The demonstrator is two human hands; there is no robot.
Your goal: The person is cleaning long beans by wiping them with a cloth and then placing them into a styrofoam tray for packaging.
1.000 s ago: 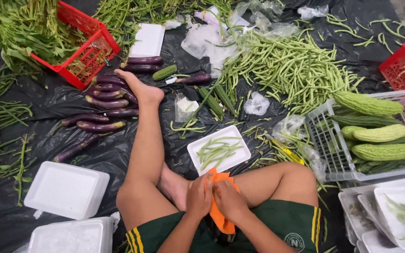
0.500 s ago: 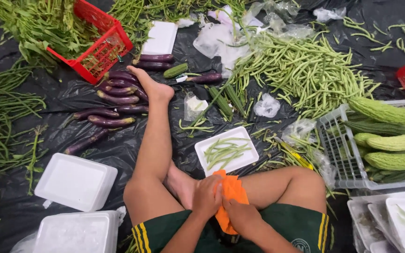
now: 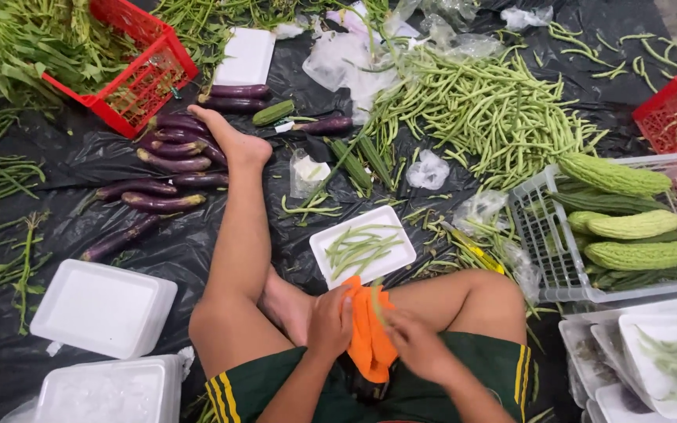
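Status, head view: your left hand (image 3: 329, 321) and right hand (image 3: 415, 345) are both at your lap, closed round an orange cloth (image 3: 368, 338); left fingers wrapped on its left edge, right fingers curled over its right side w/ a thin green strip, prob. one bean, lying across the cloth at the right fingertips; can't tell if it is pinched or merely resting.

Progress, judged from the layout: partly done. One white foam tray (image 3: 363, 244) sits just beyond your knees w/ a small bunch of long beans in it, loosely aligned, tray far from full. At far right, stacked trays (image 3: 652, 364) hold beans already; count unclear, edge of frame cuts them. Left to do: large heap of long beans (image 3: 476, 110) on the black plastic sheet (image 3: 56, 176), unsorted; empty foam boxes (image 3: 103, 309) at your left, untouched. Purple eggplants (image 3: 170, 164) lie loose beside your left foot; bitter gourds (image 3: 628, 227) sit in the white crate, near your right knee.

Cloth condition: bright orange, soft, bunched into vertical folds; hangs between both hands down over your green shorts (image 3: 315, 388); lower end hidden behind your wrists; no visible dirt, though detail is too small to confirm.
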